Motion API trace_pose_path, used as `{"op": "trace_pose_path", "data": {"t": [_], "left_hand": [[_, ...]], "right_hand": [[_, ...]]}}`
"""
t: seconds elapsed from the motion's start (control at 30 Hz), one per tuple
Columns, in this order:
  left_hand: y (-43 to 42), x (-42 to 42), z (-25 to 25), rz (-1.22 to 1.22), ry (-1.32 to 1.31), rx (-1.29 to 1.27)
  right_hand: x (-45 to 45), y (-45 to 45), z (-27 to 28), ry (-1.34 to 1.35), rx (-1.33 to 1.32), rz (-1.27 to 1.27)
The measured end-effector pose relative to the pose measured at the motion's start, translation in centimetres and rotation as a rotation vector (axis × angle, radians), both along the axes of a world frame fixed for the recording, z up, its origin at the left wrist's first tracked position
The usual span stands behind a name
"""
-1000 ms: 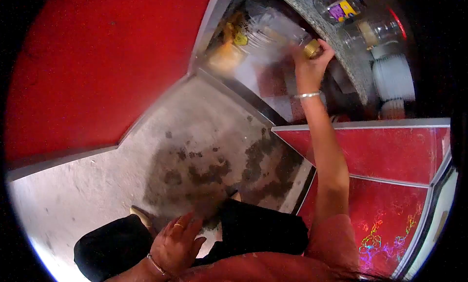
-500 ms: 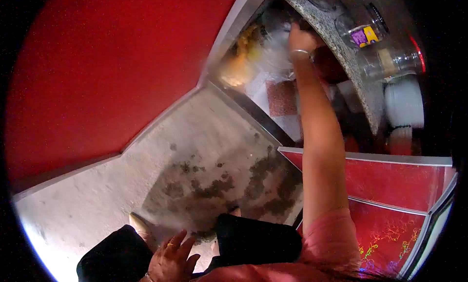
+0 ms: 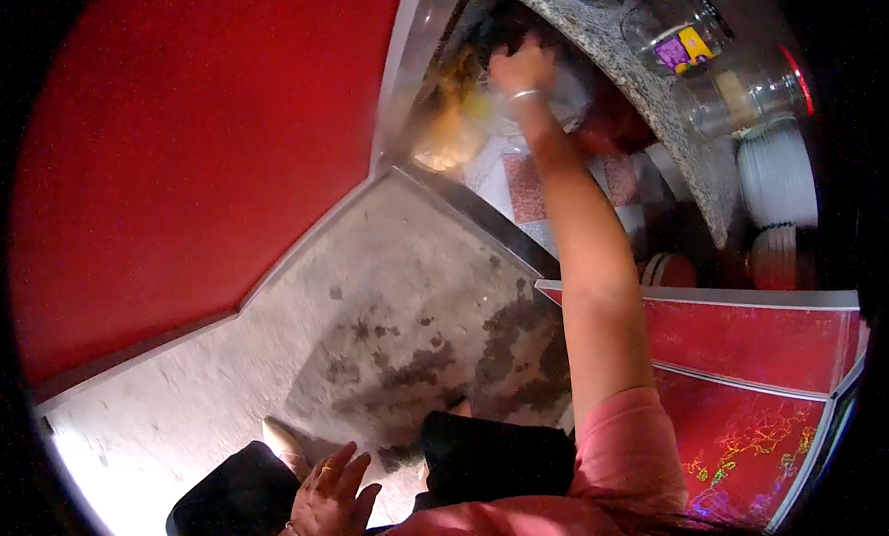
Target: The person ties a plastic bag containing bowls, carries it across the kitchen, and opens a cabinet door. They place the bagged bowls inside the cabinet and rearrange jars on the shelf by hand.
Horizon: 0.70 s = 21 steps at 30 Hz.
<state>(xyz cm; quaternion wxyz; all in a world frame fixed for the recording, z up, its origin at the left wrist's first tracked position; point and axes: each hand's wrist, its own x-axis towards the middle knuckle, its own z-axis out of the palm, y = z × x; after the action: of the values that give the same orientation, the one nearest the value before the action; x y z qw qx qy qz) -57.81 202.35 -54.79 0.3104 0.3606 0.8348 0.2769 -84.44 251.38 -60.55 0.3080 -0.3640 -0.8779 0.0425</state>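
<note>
My right hand point(image 3: 521, 68), with a bangle point(image 3: 524, 94) at the wrist, reaches deep into an opened cupboard beneath a stone countertop. Its fingers point into the dark and are blurred, so their grip cannot be made out. Just below the hand lies a crumpled clear plastic bag point(image 3: 567, 99). A yellowish-orange bag or bundle point(image 3: 451, 133) sits to its left, smeared by motion. My left hand point(image 3: 331, 492) hangs low near my leg, fingers apart and holding nothing, with a ring on one finger.
A red cupboard door point(image 3: 204, 156) stands open on the left, and red drawer fronts point(image 3: 741, 346) are at the right. Glass jars point(image 3: 685, 47) and a stack of white containers point(image 3: 780, 177) stand on the granite countertop point(image 3: 639, 78). The concrete floor point(image 3: 370, 258) has dark wet patches point(image 3: 421, 365).
My right hand has moved left and slightly upward inside the cupboard. The camera view has shifted a little. My left hand stays low, fingers still apart.
</note>
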Motion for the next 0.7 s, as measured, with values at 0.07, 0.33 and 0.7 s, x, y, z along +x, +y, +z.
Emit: {"op": "trace_pose_path", "data": {"t": [0.07, 0.33, 0.7], "left_hand": [[0.1, 0.0, -0.1, -0.020, 0.020, 0.006], [0.6, -0.7, -1.8, -0.158, 0.070, 0.116], [2.1, -1.6, -0.1, -0.203, -0.029, 0.073]], "right_hand": [[0.8, -0.1, 0.3, 0.019, 0.004, 0.056], [11.4, -8.9, 7.5, 0.190, 0.038, 0.626], [11.8, -5.0, 22.0, 0.335, 0.378, -0.035]]}}
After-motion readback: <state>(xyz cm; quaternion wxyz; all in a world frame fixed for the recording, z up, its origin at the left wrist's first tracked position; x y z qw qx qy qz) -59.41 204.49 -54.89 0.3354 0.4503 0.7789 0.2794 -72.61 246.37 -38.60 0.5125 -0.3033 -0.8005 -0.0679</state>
